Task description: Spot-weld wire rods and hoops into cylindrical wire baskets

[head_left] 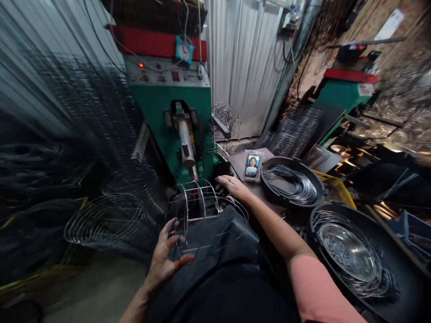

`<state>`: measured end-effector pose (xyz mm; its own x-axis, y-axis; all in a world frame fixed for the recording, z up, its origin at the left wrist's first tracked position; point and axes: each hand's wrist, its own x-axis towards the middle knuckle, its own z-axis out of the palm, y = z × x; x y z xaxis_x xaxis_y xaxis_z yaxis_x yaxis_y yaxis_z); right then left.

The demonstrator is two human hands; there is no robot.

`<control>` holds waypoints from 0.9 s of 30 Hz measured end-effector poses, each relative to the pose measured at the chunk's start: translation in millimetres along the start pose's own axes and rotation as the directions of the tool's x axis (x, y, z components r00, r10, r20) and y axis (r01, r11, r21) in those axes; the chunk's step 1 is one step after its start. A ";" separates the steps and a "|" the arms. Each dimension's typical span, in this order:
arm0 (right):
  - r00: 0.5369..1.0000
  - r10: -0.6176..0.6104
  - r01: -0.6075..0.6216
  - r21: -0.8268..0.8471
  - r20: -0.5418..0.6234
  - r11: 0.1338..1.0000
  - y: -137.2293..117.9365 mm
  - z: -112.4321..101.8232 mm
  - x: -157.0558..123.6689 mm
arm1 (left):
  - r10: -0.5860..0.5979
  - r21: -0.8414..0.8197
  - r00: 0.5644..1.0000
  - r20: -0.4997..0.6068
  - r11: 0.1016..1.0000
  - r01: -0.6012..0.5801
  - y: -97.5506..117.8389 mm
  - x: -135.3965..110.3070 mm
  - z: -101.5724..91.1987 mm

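Below the grey metal arm (186,139) of a green boxy machine (151,107), the silvery curved-wire frame (187,208) seems largely formed, remaining work unclear, the left hand (164,252) spread wide beside it, the right hand's (233,185) grip impossible to tell.

The silvery wire frame (203,204) has curved, spaced bars

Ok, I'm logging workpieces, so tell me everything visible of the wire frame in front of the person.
The wire frame looks like silvery metal: curved bars joined by straighter crosswires, with a rounded wire at the right. It lies below the green machine's grey rod, its lower part over the dark apron. The left hand is at its left side, the right hand near its upper right; whether either hand or the rod touches it is unclear.
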<state>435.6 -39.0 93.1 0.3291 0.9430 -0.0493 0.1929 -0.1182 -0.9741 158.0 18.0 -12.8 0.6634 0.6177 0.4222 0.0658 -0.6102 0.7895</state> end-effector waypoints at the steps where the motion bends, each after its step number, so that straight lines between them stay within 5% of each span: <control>1: 0.997 -0.074 0.073 -0.119 -0.005 0.990 5.8 -9.1 -5.4 | -0.102 -0.066 0.994 -0.026 0.993 0.100 -1.5 2.5 2.0; 4: 0.979 -0.191 0.202 -0.316 0.066 0.927 23.1 -25.9 -23.2 | -0.391 -0.280 0.918 -0.064 0.890 0.360 -6.7 12.3 7.7; 7: 0.959 -0.243 0.282 -0.433 0.145 0.856 33.3 -23.8 -32.7 | -0.579 -0.486 0.814 -0.048 0.726 0.487 -8.0 23.6 15.7; 11: 0.942 -0.258 0.334 -0.567 0.214 0.753 38.4 -10.0 -25.9 | -0.694 -0.640 0.718 -0.045 0.572 0.513 -3.4 34.6 28.3; 16: 0.946 -0.253 0.321 -0.504 0.201 0.802 50.9 1.7 -12.9 | -0.739 -0.712 0.673 -0.015 0.481 0.511 -8.4 23.5 35.0; 20: 0.939 -0.294 0.344 -0.503 0.179 0.793 61.3 13.2 -8.1 | -0.818 -0.784 0.575 0.012 0.349 0.513 -19.7 7.7 35.5; 22: 0.942 -0.304 0.333 -0.531 0.145 0.779 63.8 19.0 -2.0 | -0.830 -0.792 0.557 -0.017 0.351 0.499 -22.5 9.9 35.4; 27: 0.944 -0.329 0.275 -0.600 0.021 0.751 67.7 25.6 26.3 | -0.782 -0.730 0.612 -0.118 0.486 0.481 -20.7 43.6 38.3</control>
<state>433.7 -14.2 20.2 0.2274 0.9358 0.2693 0.7901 -0.0157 -0.6128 214.1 38.6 -27.8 0.2664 0.9138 -0.3066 -0.1928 0.3621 0.9120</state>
